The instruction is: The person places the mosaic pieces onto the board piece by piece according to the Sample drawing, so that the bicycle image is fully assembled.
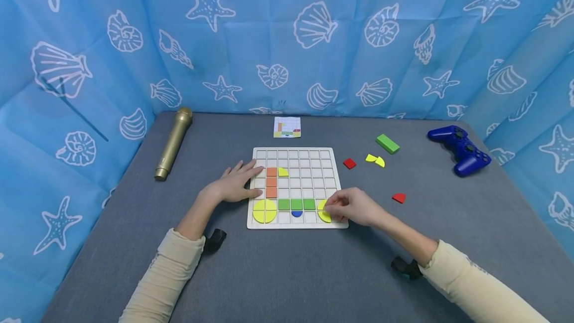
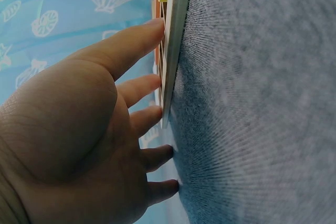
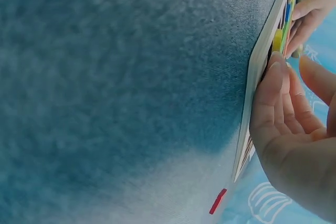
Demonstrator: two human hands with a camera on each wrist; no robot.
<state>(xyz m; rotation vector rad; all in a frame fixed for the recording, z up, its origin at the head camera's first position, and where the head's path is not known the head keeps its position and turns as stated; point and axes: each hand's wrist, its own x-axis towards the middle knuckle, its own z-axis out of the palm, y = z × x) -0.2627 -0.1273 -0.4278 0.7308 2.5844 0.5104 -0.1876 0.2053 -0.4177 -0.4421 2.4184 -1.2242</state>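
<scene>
A white grid board (image 1: 298,154) lies on the grey table, holding orange squares (image 1: 271,182), green squares (image 1: 296,204), a blue half-round piece (image 1: 297,214) and yellow quarter-circle pieces (image 1: 258,217). Spread fingers of my left hand (image 1: 233,183) rest on the board's left edge; in the left wrist view the thumb (image 2: 139,43) touches its rim. Over the lower right corner, my right hand (image 1: 354,206) pinches at a yellow quarter-circle piece (image 1: 324,213) with curled fingers, which partly hide the cells there. The right wrist view has a yellow piece (image 3: 277,40) right at the fingertips.
A small pattern card (image 1: 287,127) lies behind the board. To the right are a red square (image 1: 350,163), a red quarter piece (image 1: 399,197), loose yellow pieces (image 1: 379,162), a green block (image 1: 387,143) and a blue game controller (image 1: 459,149). A gold microphone (image 1: 174,143) lies left.
</scene>
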